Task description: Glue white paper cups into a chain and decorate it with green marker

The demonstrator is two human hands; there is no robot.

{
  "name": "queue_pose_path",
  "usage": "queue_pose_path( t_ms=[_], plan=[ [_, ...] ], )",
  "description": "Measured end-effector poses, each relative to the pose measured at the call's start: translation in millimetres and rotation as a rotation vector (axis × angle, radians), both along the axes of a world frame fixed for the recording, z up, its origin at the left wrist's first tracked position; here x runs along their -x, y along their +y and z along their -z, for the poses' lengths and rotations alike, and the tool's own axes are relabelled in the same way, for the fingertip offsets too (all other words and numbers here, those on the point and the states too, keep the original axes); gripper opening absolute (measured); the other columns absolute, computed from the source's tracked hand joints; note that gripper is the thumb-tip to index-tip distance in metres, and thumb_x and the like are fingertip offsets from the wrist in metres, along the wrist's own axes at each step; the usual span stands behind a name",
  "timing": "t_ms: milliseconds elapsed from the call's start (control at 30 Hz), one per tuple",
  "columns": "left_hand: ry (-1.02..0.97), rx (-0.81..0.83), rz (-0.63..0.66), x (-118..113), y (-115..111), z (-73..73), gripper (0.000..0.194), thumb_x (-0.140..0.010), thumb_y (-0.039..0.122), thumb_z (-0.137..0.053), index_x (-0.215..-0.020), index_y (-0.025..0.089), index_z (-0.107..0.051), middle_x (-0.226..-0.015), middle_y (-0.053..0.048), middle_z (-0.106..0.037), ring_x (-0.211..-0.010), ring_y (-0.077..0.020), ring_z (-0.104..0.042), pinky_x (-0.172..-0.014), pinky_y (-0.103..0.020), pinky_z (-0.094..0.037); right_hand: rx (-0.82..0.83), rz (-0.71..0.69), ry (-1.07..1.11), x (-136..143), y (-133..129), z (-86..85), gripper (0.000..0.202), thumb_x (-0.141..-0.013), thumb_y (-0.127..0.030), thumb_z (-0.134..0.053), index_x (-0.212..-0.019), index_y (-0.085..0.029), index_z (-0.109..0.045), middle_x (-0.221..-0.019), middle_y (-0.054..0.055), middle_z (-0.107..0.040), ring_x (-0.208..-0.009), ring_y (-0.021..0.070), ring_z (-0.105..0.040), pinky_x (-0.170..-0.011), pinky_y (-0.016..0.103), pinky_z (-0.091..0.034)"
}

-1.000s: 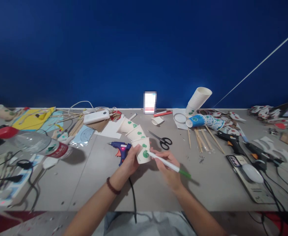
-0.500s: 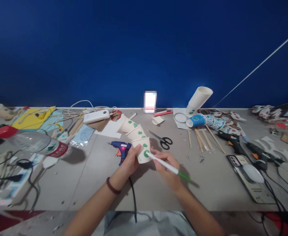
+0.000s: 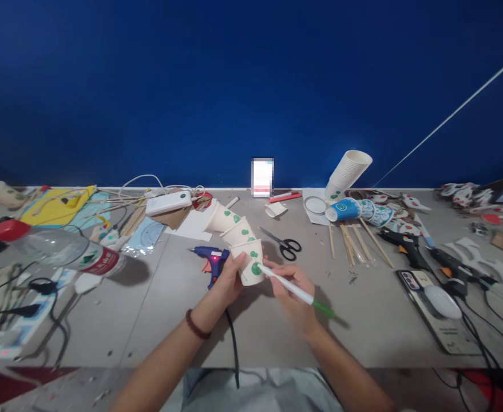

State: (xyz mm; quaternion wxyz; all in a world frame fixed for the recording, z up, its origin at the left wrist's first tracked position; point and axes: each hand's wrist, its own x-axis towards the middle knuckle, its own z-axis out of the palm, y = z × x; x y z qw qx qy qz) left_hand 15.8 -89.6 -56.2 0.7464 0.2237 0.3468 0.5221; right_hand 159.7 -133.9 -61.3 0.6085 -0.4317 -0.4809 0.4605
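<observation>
My left hand is closed round the nearest of three white paper cups joined in a curved row. That paper cup carries green spots. The middle cup and the far cup curve away to the upper left. Between the fingers of my right hand is a white marker with a green end. Its tip is at a green spot on the nearest cup; whether it touches cannot be made out. A blue glue gun with a red light lies just left of my left hand.
Black scissors lie beyond my right hand. A leaning cup stack and blue cups are at the back right. A bottle and a power strip lie left. Black glue guns and a phone lie right.
My right hand and the marker have shifted very slightly, with the marker tip still at the green spot. The cups and my left hand have hardly moved.
</observation>
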Motion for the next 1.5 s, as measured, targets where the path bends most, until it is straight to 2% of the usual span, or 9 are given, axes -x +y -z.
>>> queue_pose_path(
  t_ms=[133, 267, 467, 633, 833, 967, 1333, 1500],
  plan=[
    [-0.001, 0.000, -0.002, -1, 0, -1.9, 0.057, -0.064, 0.047, -0.081, -0.106, 0.011, -0.068, -0.100, -0.013, -0.073, -0.088, -0.0273, -0.070, -0.076, -0.036, -0.055, 0.006, 0.019, -0.013, -1, 0, -0.1, 0.008, -0.084, -0.032, -0.068, -0.083, -0.027, -0.062, -0.102, 0.008, -0.078, -0.105, 0.0280, -0.072, -0.090, 0.048, -0.060],
    [0.002, -0.016, 0.010, 0, -1, -2.0, 0.057, -0.065, 0.048, -0.081, -0.105, 0.010, -0.068, -0.093, -0.013, -0.074, -0.086, -0.0267, -0.070, -0.077, -0.036, -0.055, -0.017, 0.011, 0.011, -1, 0, -0.1, 0.008, -0.084, -0.028, -0.068, -0.085, -0.025, -0.061, -0.100, 0.005, -0.078, -0.105, 0.0262, -0.072, -0.085, 0.041, -0.062],
    [-0.005, -0.027, 0.010, 1, 0, -0.9, 0.055, -0.067, 0.047, -0.079, -0.107, 0.011, -0.067, -0.097, -0.013, -0.074, -0.089, -0.0282, -0.070, -0.077, -0.037, -0.054, 0.006, 0.022, 0.031, 0, 0, -4.9, 0.007, -0.084, -0.031, -0.068, -0.083, -0.028, -0.062, -0.096, 0.008, -0.078, -0.098, 0.0289, -0.074, -0.071, 0.042, -0.063],
    [0.006, -0.029, 0.025, 0, 0, -0.3, 0.056, -0.068, 0.048, -0.078, -0.107, 0.009, -0.067, -0.093, -0.014, -0.074, -0.083, -0.0275, -0.070, -0.075, -0.036, -0.054, 0.019, 0.005, 0.025, 0, 0, -4.8, 0.006, -0.084, -0.030, -0.069, -0.084, -0.028, -0.063, -0.100, 0.007, -0.078, -0.103, 0.0286, -0.072, -0.081, 0.044, -0.062],
    [0.015, -0.030, -0.006, 0, 0, 1.8, 0.051, -0.068, 0.046, -0.079, -0.103, 0.011, -0.070, -0.099, -0.013, -0.074, -0.088, -0.0277, -0.069, -0.081, -0.038, -0.052, -0.025, 0.001, -0.010, -1, 0, -2.7, 0.006, -0.083, -0.026, -0.069, -0.085, -0.028, -0.064, -0.087, 0.003, -0.077, -0.105, 0.0264, -0.072, -0.092, 0.045, -0.058],
    [0.021, -0.026, -0.012, 1, 0, 1.4, 0.051, -0.067, 0.046, -0.080, -0.103, 0.011, -0.070, -0.099, -0.013, -0.074, -0.087, -0.0266, -0.069, -0.080, -0.036, -0.053, -0.021, -0.013, -0.009, 0, 0, -3.4, 0.006, -0.082, -0.025, -0.069, -0.083, -0.029, -0.064, -0.085, 0.002, -0.076, -0.106, 0.0265, -0.071, -0.092, 0.047, -0.058],
    [0.029, -0.009, -0.037, -1, 1, -0.3, 0.057, -0.061, 0.047, -0.084, -0.102, 0.010, -0.069, -0.097, -0.012, -0.074, -0.085, -0.0229, -0.069, -0.077, -0.033, -0.055, -0.034, -0.057, 0.006, -3, 1, 2.3, 0.008, -0.079, -0.020, -0.070, -0.082, -0.025, -0.065, -0.101, 0.006, -0.077, -0.112, 0.0263, -0.068, -0.096, 0.043, -0.055],
    [0.023, -0.019, -0.019, -1, 1, 0.1, 0.058, -0.063, 0.048, -0.082, -0.105, 0.011, -0.068, -0.097, -0.012, -0.073, -0.081, -0.0222, -0.069, -0.071, -0.032, -0.056, 0.017, -0.095, 0.023, -4, 1, 4.5, 0.007, -0.080, -0.024, -0.070, -0.079, -0.024, -0.063, -0.092, 0.006, -0.077, -0.117, 0.0279, -0.066, -0.095, 0.043, -0.055]
  ],
)
